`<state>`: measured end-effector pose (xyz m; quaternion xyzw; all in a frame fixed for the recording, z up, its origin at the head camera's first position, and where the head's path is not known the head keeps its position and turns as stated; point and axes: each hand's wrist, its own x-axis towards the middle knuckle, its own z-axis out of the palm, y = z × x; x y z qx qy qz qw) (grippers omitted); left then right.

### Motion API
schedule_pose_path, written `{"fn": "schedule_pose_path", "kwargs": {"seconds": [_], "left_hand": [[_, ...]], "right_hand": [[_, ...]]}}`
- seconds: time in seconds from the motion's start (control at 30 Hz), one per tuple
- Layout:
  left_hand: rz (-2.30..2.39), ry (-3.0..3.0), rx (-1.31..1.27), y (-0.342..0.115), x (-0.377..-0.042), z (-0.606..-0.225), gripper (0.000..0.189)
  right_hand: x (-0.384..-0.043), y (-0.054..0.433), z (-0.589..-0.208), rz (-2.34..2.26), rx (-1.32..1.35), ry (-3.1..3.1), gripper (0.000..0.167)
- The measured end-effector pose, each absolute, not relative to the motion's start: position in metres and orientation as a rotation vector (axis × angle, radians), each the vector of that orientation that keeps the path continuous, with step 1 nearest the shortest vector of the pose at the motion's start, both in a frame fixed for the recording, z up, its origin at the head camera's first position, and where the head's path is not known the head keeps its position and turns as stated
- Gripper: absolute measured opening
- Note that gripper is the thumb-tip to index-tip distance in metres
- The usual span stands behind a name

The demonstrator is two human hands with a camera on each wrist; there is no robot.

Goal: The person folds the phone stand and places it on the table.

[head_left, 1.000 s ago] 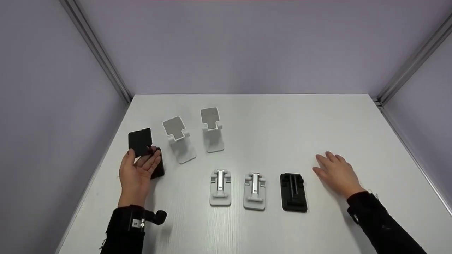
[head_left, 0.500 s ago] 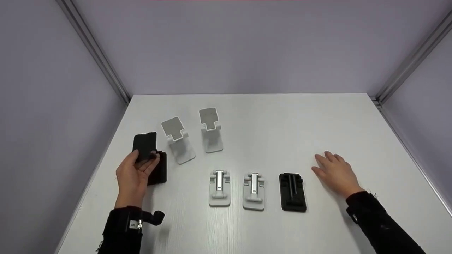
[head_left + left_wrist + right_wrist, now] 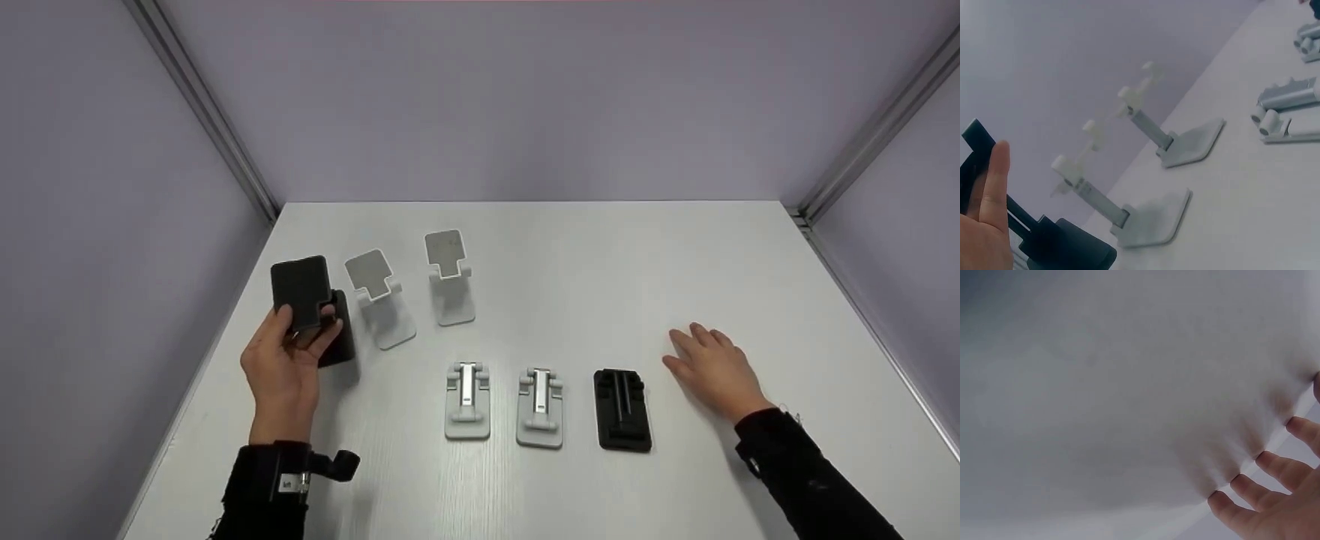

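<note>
My left hand [image 3: 285,375] grips an unfolded black phone stand [image 3: 300,289] at the left of the table, thumb and fingers around its upper part. In the left wrist view the stand's black base [image 3: 1069,247] hangs below the fingers, and its shadow in the head view suggests it is off the table. Just right of it stand two unfolded white phone stands, one nearer [image 3: 384,300] and one farther [image 3: 450,277]. My right hand [image 3: 716,371] rests on the table at the right with fingers spread, holding nothing; its fingertips [image 3: 1221,500] touch the white surface.
Three folded phone stands lie in a row in front: a white one [image 3: 467,401], a second white one [image 3: 540,407] and a black one [image 3: 623,410]. They are on a white table [image 3: 570,292] with grey panel walls [image 3: 480,97] behind and at both sides.
My left hand brought the black stand a little nearer, then moved it away from me and up, with its plate now tilted differently. The right hand stays where it was.
</note>
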<state>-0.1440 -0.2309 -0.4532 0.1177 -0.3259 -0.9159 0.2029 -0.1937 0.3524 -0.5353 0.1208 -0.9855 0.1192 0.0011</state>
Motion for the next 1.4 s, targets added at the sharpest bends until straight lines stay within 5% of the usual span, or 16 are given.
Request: {"fn": "schedule_pose_path", "kwargs": {"seconds": [0.7,1.17,1.4], "left_hand": [[-2.413,-1.027,0.091,-0.175,-0.138,-0.4,0.035],[-2.548,-1.182,0.136,-0.121,-0.146,-0.407,0.021],[-2.591,-1.312,0.124,-0.093,-0.149,-0.42,0.029]], "right_hand": [[-0.194,0.35,-0.537,0.379,0.393,-3.07,0.057],[-0.196,0.349,-0.53,0.408,0.386,-3.13,0.056],[-0.203,0.323,-0.509,0.405,0.458,-3.044,0.054]]}}
